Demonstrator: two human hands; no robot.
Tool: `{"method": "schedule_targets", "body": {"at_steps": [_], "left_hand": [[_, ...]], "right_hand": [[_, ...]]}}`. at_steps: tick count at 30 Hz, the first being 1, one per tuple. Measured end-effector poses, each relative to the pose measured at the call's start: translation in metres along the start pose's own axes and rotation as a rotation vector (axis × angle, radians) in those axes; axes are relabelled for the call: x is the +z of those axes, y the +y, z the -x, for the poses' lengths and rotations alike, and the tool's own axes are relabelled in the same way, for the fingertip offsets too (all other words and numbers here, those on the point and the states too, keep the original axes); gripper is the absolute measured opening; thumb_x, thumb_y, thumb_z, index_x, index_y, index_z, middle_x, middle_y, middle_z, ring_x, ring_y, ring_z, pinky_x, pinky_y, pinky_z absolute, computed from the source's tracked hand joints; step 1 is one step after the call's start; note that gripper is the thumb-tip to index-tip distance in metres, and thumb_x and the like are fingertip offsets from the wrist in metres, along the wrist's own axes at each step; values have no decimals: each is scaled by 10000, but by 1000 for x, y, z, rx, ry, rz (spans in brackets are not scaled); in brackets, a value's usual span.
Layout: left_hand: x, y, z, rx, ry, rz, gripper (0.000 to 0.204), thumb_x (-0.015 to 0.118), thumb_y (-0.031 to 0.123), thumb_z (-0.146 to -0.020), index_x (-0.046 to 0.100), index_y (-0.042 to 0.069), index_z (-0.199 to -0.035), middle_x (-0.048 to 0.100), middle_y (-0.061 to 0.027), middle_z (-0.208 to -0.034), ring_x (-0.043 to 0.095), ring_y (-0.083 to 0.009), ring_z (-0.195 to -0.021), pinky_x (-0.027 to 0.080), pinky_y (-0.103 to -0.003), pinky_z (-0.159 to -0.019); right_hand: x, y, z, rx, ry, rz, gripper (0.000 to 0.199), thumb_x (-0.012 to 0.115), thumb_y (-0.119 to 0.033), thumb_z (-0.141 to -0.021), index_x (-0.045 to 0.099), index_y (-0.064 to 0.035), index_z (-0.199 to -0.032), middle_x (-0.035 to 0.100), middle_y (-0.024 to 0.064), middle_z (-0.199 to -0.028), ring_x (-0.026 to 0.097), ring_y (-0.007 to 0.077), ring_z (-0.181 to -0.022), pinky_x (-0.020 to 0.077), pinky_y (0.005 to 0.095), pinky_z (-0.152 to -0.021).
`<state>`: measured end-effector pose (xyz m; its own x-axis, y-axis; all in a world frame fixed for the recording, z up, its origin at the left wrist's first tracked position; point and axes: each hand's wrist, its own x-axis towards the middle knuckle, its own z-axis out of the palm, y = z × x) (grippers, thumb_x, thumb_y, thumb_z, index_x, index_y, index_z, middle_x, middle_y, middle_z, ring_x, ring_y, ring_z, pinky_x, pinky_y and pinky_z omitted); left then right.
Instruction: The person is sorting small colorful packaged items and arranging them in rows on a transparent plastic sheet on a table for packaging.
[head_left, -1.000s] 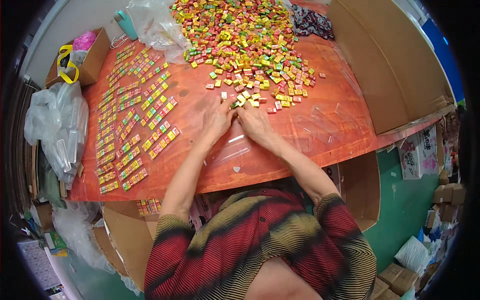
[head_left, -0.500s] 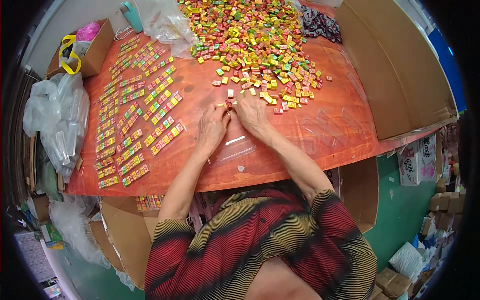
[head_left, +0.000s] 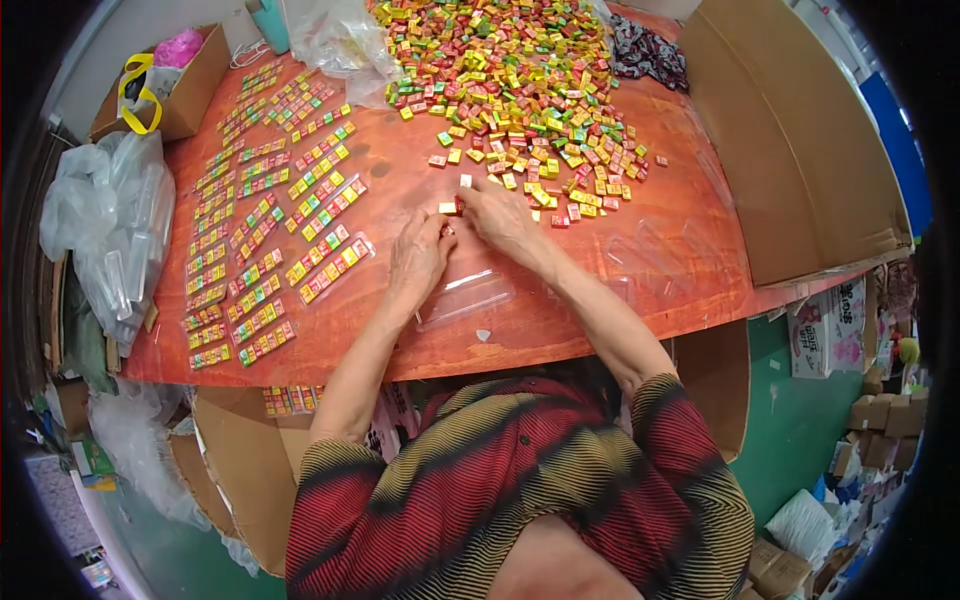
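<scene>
Head view. Both hands rest on an orange-brown table (head_left: 640, 250), meeting near its middle. Left hand (head_left: 418, 262): palm down, fingers curled loosely, tips beside the small blocks; whether it pinches one cannot be told. Right hand (head_left: 500, 218): fingers bent, tips closed on a short row of small blocks (head_left: 452, 207), red and pale yellow, lying on the table between the two hands.

Blocks: small, rectangular, glossy wrappers in red, yellow, green, orange. Loose pile (head_left: 510, 85) spread over the far half of the table, its near edge just beyond the right hand.

Clear plastic tray (head_left: 466, 298), long and narrow, lies empty just under the left wrist. Filled strips (head_left: 265, 225), each a line of mixed-colour blocks, lie in columns on the left side of the table. Cardboard box (head_left: 800, 150) stands at the right edge; bundle of clear plastic bags (head_left: 110, 225) at the left edge.
</scene>
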<state>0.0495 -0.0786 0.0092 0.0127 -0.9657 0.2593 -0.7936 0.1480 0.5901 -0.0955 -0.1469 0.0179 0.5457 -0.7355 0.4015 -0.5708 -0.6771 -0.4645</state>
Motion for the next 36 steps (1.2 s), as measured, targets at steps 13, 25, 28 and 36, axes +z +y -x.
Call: {"method": "schedule_targets", "body": {"at_steps": [13,25,28,36], "left_hand": [[5,2,1,71,-59,85,259,646,51,-709,555,-8,-945,523,-146,-855,545,-299,-807,441,-375,-707],[23,16,-10,176,-22,124,399,671,62,-672,542,57,-1049,507,-130,-913,534,-312,-852,445,-405,-729],[21,14,-11,151,-110,93,404,667,44,-664,544,53,-1049,505,-135,-919,531,-315,-866,444,-403,-735],[12,18,-9,77,-99,123,399,651,38,-678,545,36,-1062,494,-154,-924,535,-329,-852,443,-400,-736]], "right_hand": [[-37,10,32,132,-186,31,257,538,-115,-799,526,-52,-1048,538,154,-936,545,333,-874,445,386,-749],[-2,4,43,107,-73,14,227,553,-55,-754,481,-16,-966,492,160,-937,536,335,-864,449,397,-702],[-11,2,44,121,-109,-46,243,554,-54,-752,493,-27,-985,498,167,-965,531,342,-885,452,400,-692],[-18,7,44,232,-144,2,328,615,-63,-707,492,-23,-1008,496,173,-957,532,352,-871,449,406,-715]]}}
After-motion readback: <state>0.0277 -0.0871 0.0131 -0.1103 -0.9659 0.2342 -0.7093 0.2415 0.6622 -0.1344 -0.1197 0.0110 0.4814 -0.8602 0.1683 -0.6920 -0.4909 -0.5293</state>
